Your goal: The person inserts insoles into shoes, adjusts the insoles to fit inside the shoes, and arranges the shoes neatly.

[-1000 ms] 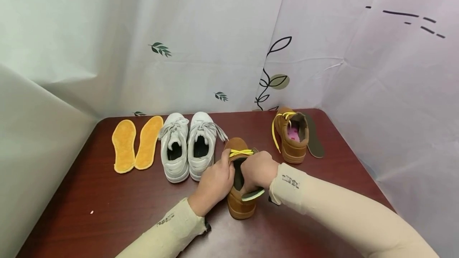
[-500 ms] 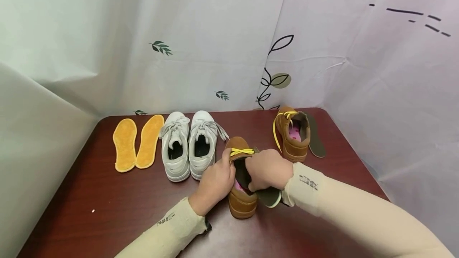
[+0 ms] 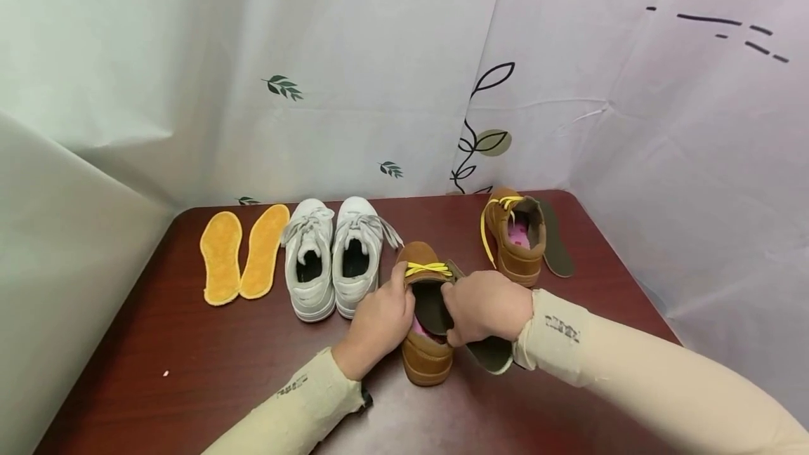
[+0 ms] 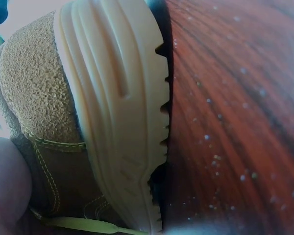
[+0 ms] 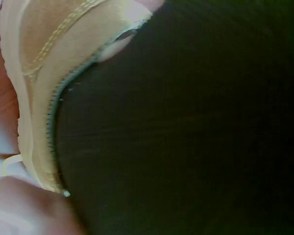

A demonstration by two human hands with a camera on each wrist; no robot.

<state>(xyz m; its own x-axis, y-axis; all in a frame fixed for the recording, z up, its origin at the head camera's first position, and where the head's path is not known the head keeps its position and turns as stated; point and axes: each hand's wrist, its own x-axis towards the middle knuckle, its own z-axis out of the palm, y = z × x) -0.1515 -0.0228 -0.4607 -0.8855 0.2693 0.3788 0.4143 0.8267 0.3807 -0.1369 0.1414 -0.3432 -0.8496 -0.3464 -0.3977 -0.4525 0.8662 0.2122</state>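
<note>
A brown suede shoe (image 3: pixel 426 364) with yellow laces points away from me on the table. My left hand (image 3: pixel 382 318) grips its left side near the laces. In the left wrist view, the shoe's pale rubber sole (image 4: pixel 112 98) rests beside the table surface. My right hand (image 3: pixel 487 307) holds a dark insole (image 3: pixel 493 355) at the shoe opening. The insole's front part lies inside the shoe, and its light-edged rear end sticks out to the right. Pink lining (image 3: pixel 419 327) shows inside the shoe. Dark insole surface (image 5: pixel 186 127) fills most of the right wrist view.
Two yellow fuzzy insoles (image 3: pixel 221 258) lie at the left. Beside them stands a pair of white sneakers (image 3: pixel 310 286). A second brown shoe (image 3: pixel 520 265) with loose yellow laces stands at the back right, with another dark insole (image 3: pixel 557 248) next to it.
My right hand has moved to the right, drawing the insole's rear end out past the shoe's side. Pink lining has come into view. My left hand stays on the shoe.
</note>
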